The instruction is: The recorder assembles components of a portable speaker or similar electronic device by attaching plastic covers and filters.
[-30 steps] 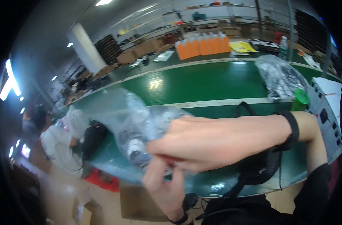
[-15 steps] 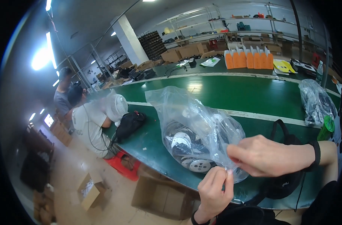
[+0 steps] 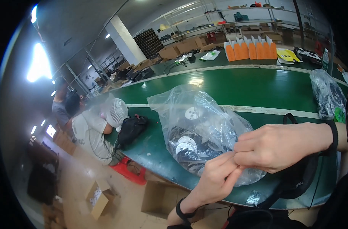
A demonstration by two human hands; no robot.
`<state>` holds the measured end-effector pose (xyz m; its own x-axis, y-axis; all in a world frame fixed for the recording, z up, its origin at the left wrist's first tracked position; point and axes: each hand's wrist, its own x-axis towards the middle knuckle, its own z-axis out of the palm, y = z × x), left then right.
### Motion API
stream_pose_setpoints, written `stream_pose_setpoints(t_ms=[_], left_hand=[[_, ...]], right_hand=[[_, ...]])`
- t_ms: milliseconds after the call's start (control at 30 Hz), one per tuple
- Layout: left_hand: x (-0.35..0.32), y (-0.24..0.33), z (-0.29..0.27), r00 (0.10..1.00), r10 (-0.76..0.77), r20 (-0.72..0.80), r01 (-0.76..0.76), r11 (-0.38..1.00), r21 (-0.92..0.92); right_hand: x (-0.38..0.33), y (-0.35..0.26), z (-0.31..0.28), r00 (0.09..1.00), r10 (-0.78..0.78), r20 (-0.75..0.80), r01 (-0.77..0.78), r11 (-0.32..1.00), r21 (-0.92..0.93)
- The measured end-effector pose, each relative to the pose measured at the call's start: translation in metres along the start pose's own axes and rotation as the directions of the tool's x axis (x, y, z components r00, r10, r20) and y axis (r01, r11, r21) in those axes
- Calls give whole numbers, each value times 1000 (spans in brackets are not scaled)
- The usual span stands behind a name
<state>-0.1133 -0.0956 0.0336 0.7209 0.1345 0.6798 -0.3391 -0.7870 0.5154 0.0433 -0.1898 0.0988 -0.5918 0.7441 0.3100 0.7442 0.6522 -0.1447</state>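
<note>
A large clear plastic bag (image 3: 220, 128) lies on the green work table in front of me. Through its film I see several white round disc parts (image 3: 186, 145) with holes, among dark pieces. My left hand (image 3: 216, 176) is closed in a pinch at the bag's near edge. Right against it, my right hand (image 3: 263, 149) is also closed, with fingers bunched on the film. The fingertips of both hands meet and hide the exact bit of plastic between them.
Behind the bag runs a green conveyor belt (image 3: 258, 89). A black bag (image 3: 296, 183) lies to the right on the table (image 3: 158, 156), a second filled plastic bag (image 3: 326, 95) beyond. On the left stand a white fan (image 3: 117, 111) and a black pouch (image 3: 132, 129); a seated person (image 3: 88, 129) works there.
My left hand has moved up and right to meet my right hand, which has shifted slightly right. The bag's near side has been drawn right, and the whole view has tilted slightly.
</note>
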Motion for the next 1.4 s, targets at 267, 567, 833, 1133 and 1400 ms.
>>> stream_pose_setpoints(t_ms=[267, 567, 833, 1133, 1400], left_hand=[[-26, -38, 29, 974, -226, -17, 144, 672, -726], [-12, -18, -2, 991, -78, -110, 59, 983, -172], [11, -2, -5, 999, -31, -9, 32, 984, 174], [3, 7, 6, 999, 44, -22, -41, 993, 115], [-12, 2, 11, 976, 98, 194, -106, 994, 32]], right_hand=[[-12, 42, 41, 988, 153, -28, -78, 646, 759], [-12, 40, 43, 966, 114, -233, 80, 724, 685], [-16, 26, 6, 995, -38, -95, 65, 953, 296], [-19, 15, 5, 999, 40, -6, -40, 998, 46], [-22, 13, 38, 989, 85, -122, -56, 972, 226]])
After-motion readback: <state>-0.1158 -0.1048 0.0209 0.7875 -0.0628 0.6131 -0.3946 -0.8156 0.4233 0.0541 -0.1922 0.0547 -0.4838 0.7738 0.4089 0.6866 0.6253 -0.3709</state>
